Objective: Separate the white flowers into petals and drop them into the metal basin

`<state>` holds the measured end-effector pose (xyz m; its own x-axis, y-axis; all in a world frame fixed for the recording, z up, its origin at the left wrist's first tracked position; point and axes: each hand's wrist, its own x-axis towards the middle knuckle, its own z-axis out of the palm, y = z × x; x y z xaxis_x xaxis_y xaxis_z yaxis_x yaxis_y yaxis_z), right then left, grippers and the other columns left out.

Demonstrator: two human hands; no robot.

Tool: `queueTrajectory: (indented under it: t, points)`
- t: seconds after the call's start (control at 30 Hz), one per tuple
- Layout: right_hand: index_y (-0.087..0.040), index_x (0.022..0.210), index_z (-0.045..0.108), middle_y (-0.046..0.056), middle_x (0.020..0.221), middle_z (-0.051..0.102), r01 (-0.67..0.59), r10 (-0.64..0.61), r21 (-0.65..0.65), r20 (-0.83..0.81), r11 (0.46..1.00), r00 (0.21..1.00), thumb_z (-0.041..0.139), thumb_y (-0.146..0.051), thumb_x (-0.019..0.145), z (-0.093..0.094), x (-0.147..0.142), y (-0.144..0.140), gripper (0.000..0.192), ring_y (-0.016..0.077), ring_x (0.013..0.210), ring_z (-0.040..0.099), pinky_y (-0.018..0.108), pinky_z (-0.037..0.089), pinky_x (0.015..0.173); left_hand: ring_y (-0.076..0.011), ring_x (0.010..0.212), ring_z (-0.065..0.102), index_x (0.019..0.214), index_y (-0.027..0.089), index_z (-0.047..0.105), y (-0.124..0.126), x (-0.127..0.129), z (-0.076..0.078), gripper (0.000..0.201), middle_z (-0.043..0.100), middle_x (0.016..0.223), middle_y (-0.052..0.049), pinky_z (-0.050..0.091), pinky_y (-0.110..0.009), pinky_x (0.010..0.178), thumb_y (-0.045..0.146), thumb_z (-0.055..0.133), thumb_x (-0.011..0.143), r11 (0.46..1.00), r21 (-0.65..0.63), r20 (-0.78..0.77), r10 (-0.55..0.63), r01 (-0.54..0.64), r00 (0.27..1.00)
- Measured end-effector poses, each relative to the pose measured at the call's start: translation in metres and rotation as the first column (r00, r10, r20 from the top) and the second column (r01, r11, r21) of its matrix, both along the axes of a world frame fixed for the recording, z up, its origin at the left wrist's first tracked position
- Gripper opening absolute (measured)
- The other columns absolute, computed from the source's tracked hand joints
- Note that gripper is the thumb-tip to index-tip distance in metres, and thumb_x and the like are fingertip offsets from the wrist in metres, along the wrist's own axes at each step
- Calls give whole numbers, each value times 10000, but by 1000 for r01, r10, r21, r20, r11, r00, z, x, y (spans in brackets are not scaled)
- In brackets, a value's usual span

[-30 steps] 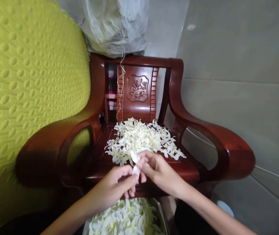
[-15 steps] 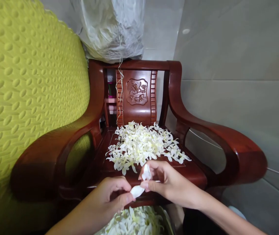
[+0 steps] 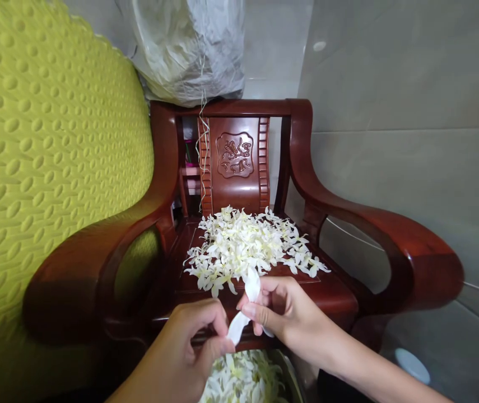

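Note:
A white flower (image 3: 252, 285) with long petals is between my two hands, in front of the chair seat. My right hand (image 3: 296, 316) is closed in a pinch on it, with one petal standing up above the fingertips. Thumb and forefinger of my left hand (image 3: 199, 338) grip the tip of a lower white petal (image 3: 237, 328), which stretches slantwise between the hands. Beyond them a loose heap of white flowers (image 3: 243, 240) covers much of the seat. Below the hands, more white flowers (image 3: 243, 378) fill a container, partly hidden by my left hand.
The dark red wooden armchair (image 3: 390, 229) has broad curved arms on both sides. A yellow textured mat (image 3: 54, 140) stands at the left. Behind the chair back is a whitish plastic bag (image 3: 193, 50) with a hanging string. Grey tiled wall (image 3: 411, 84) closes the right.
My left hand has turned and its petal now slants more steeply. The petal above my right fingers stands higher and shows more fully. The view has shifted slightly.

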<state>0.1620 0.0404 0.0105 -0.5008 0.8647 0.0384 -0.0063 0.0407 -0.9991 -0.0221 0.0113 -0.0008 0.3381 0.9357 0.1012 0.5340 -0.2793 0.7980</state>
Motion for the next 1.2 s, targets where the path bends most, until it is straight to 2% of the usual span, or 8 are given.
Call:
queueTrajectory:
  t: [0.1,0.2,0.3,0.47,0.63,0.87,1.03,1.2]
  points:
    - [-121,741,601,-17,615,545,-79,77,-61,-48,995,996,729,-428,714,-1,1,2,333,77,515,462,208,345,499,-139,699,541,680,190,478,-3,-2,4,171,592,740,-8,427,-224,607,241,507,840,994,61,40,-93,90,995]
    - [-135,764,607,-20,603,576,-72,70,-48,-37,996,997,724,-375,740,5,7,2,268,77,517,489,200,358,498,-113,629,513,682,187,485,-2,-6,13,203,548,681,10,406,-222,595,189,451,882,956,280,-47,-76,86,996]
    - [-150,770,597,-26,599,605,4,-3,49,-14,999,1000,709,-283,766,16,13,-3,174,82,534,548,191,403,508,-112,687,540,783,188,540,-3,-8,20,172,567,758,2,419,-215,638,150,421,901,906,409,-124,-67,112,990]
    - [-129,816,608,-74,637,586,-32,9,254,88,967,996,641,-215,804,25,15,-3,92,60,630,604,201,487,641,-99,677,548,833,162,605,-4,-7,19,90,592,768,17,407,-201,630,187,527,870,839,532,-237,16,116,971]
    - [-64,823,614,-100,695,616,-117,12,313,316,942,949,572,-284,804,24,20,7,225,44,713,593,208,438,659,-101,749,557,893,163,617,-1,-11,17,82,612,835,24,421,-219,698,179,540,873,847,523,-294,70,99,953]
    - [-111,887,696,-52,674,606,-142,56,295,280,945,958,623,-182,822,9,25,13,121,59,596,558,161,438,546,-118,726,594,853,213,629,1,-3,22,71,626,826,26,473,-229,684,192,562,843,922,384,-148,9,49,989]
    - [-150,864,702,-33,751,664,-118,2,382,289,917,957,614,-231,842,8,26,11,122,104,678,593,200,450,631,-102,688,588,803,205,632,-2,6,23,85,618,768,37,464,-210,642,196,556,838,896,437,-155,-13,80,988]
    - [-138,891,686,13,810,685,-156,-28,427,394,891,919,607,-277,852,10,26,11,164,159,752,613,241,446,692,-97,680,554,792,149,626,-1,11,15,120,600,773,-7,445,-216,646,139,523,853,865,490,-187,-16,107,982]
